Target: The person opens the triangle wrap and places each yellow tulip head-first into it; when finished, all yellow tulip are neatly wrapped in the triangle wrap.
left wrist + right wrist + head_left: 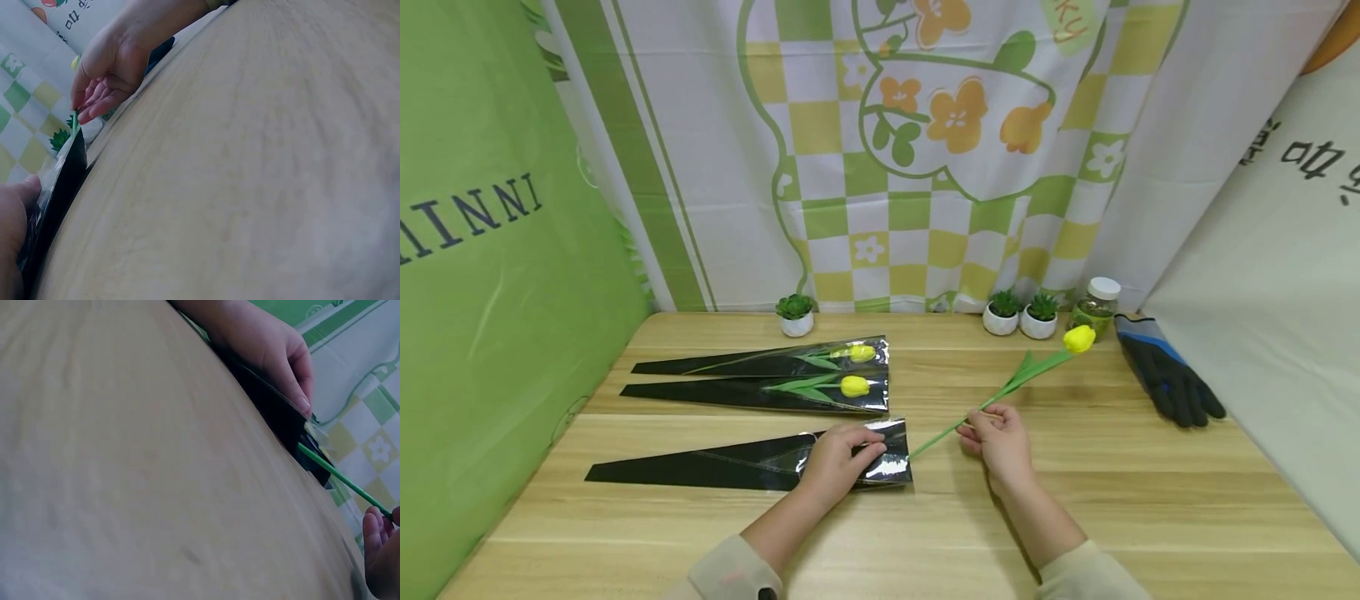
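A long black cone-shaped sleeve (pixel 730 468) lies flat on the wooden table (pixel 1075 508). My left hand (pixel 842 458) rests on its wide, glossy end, fingers laid over the film near the mouth. My right hand (pixel 981 427) pinches the green stem (pixel 1000 393) of a yellow tulip (pixel 1078 339). The flower head points to the back right, and the stem's bare tip sits at the sleeve's mouth. The right wrist view shows the stem (pixel 337 478) entering the sleeve (pixel 281 419) under my left hand (pixel 269 350). The left wrist view shows my right hand (pixel 103 75) over the sleeve (pixel 65 169).
Two wrapped yellow tulips (pixel 775 362) (pixel 775 392) lie in black sleeves behind. Three small potted succulents (pixel 795 314) (pixel 1002 312) (pixel 1040 315) and a lidded jar (pixel 1096 307) line the back edge. A dark glove (pixel 1168 375) lies at the right. Cloth backdrops surround the table.
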Available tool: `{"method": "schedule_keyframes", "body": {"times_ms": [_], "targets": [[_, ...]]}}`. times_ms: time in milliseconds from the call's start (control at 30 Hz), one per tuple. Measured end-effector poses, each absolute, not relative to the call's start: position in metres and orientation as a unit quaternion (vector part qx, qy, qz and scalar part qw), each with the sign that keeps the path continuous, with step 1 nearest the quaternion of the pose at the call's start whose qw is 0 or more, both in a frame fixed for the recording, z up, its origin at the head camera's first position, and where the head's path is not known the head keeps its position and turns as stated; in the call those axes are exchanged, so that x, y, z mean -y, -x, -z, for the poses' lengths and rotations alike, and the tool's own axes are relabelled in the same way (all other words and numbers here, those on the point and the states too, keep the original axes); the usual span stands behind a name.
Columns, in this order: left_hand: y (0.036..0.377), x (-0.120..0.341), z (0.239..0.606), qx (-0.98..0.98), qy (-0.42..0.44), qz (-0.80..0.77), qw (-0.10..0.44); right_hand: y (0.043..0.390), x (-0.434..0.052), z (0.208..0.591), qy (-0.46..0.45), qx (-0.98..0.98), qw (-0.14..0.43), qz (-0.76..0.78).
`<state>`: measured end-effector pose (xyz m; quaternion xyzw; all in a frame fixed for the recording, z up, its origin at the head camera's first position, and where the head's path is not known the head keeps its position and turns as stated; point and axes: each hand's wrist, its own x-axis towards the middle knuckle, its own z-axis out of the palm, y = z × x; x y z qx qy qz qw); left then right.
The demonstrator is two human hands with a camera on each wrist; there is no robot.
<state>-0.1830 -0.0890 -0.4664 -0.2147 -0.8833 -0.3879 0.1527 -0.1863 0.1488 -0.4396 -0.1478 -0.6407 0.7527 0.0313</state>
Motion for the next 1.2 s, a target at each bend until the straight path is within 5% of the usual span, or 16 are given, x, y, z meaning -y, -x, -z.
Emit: {"method": "schedule_keyframes", "body": {"times_ms": [1200], "targets": [[0.184,0.089,0.465,0.883,0.221,0.394,0.13,0.159,-0.127,0.439,0.117,0.625,-0.157,-0.756]]}}
